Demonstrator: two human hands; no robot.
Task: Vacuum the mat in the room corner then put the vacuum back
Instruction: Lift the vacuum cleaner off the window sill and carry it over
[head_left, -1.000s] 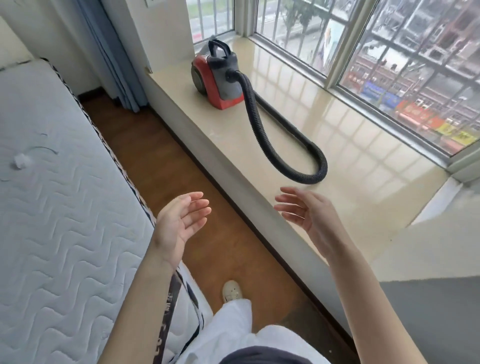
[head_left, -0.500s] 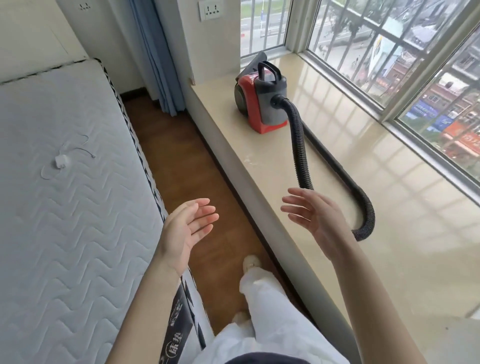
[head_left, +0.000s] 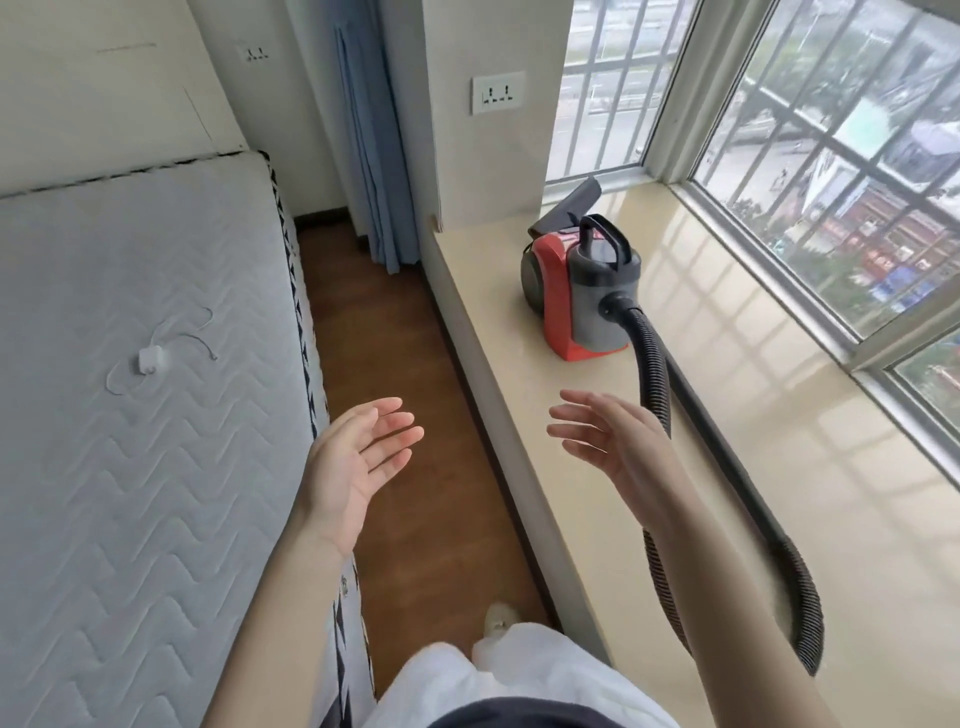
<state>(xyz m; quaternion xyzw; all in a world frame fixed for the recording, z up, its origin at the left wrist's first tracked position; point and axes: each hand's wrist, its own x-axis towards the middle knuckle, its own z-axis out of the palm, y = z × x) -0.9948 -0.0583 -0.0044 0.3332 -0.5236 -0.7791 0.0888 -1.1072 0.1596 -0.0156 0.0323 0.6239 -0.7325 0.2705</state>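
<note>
Head cam: I've stepped closer, vacuum (head_left: 579, 296) on sill (head_left: 727, 467) now nearer. Left hand (head_left: 358, 457) and right hand (head_left: 613, 441) both empty, fingers spread. Pickup's next, I reckon; mat unseen.

The right forearm (head_left: 727, 571) hides part of the vacuum hose (head_left: 652, 364).

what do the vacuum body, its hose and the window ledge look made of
Vacuum body: probably moulded plastic, red and grey, smooth with a faint sheen. Hose: black ribbed flexible plastic or rubber, matte. Window ledge: polished beige stone or tile, glossy enough to mirror the window bars.
</note>
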